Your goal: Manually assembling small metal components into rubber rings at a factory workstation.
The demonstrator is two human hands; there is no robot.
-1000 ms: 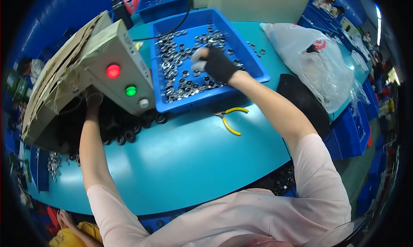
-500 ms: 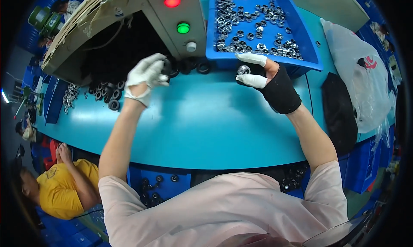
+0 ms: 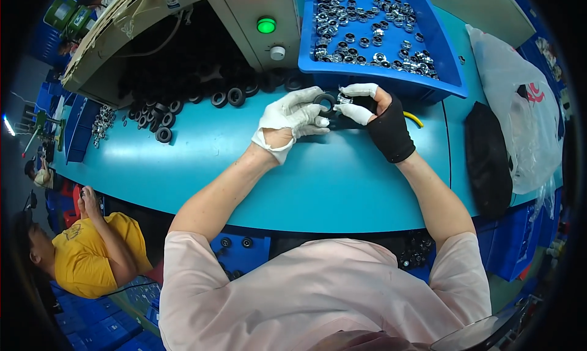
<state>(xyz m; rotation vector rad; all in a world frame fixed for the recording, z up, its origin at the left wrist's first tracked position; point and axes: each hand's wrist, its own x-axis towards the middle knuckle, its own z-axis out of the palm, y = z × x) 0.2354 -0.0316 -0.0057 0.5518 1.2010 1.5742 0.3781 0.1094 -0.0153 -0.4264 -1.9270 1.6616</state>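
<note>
My left hand (image 3: 292, 119), in a white glove, pinches a black rubber ring (image 3: 324, 102) by its edge. Facing it, my right hand (image 3: 380, 116) wears a black fingerless glove with white-covered fingertips. Thumb and forefinger there hold a small shiny metal wheel hub (image 3: 344, 100). Ring and hub are side by side, very close; whether they touch I cannot tell. Both hands are above the turquoise table (image 3: 293, 186), in front of the blue bin. Loose black rubber rings (image 3: 236, 97) lie beyond my left hand.
A blue bin (image 3: 382, 75) of metal hubs stands at the back. Left of it is a machine housing (image 3: 269, 45) with red and green lights. Plastic bag (image 3: 520, 125) and black cloth (image 3: 489, 161) lie right. A yellow curved object (image 3: 413, 119) shows beside my right hand. A person in yellow (image 3: 98, 253) sits left.
My left hand has moved right, away from the pile, bringing a black rubber ring up to the metal wheel hub. My right hand still holds the hub, now turned edge-on.
</note>
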